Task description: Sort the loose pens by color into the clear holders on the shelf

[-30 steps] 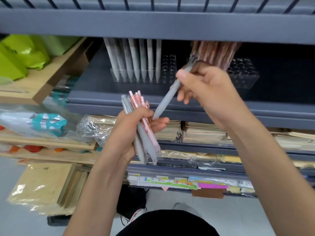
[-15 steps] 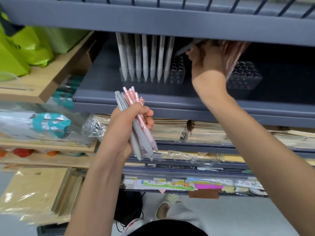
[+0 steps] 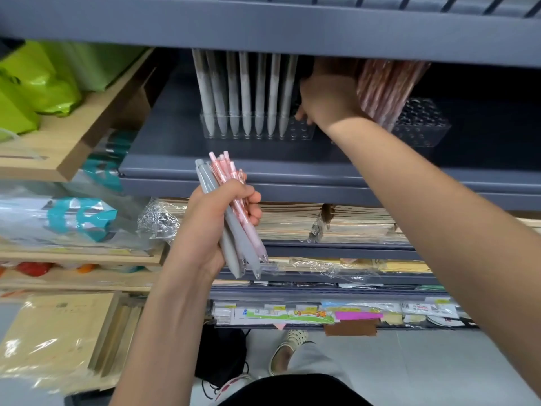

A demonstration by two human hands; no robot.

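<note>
My left hand [image 3: 205,230] grips a bundle of loose pens in front of the shelf: grey pens [image 3: 234,238] and pink pens [image 3: 227,171], tops pointing up. On the grey shelf, a clear holder [image 3: 303,133] holds a row of several upright grey pens [image 3: 246,95]. To its right, a second clear holder [image 3: 421,127] holds a leaning bunch of pink pens [image 3: 383,92]. My right hand [image 3: 328,98] reaches into the shelf between the two holders, fingers curled down at the grey holder's right end. The grey pen it carries is hidden behind the hand.
The upper shelf's edge [image 3: 263,27] hangs low over the holders and leaves little headroom. Wrapped paper stacks [image 3: 336,224] fill the shelf below. Green bags [image 3: 35,80] and a wooden shelf [image 3: 73,142] stand at the left. Packaged paper goods [image 3: 52,338] lean at lower left.
My right hand carried a single grey pen up from the bundle into the shelf and has now lowered to the grey holder's right end. My left hand kept its bundle.
</note>
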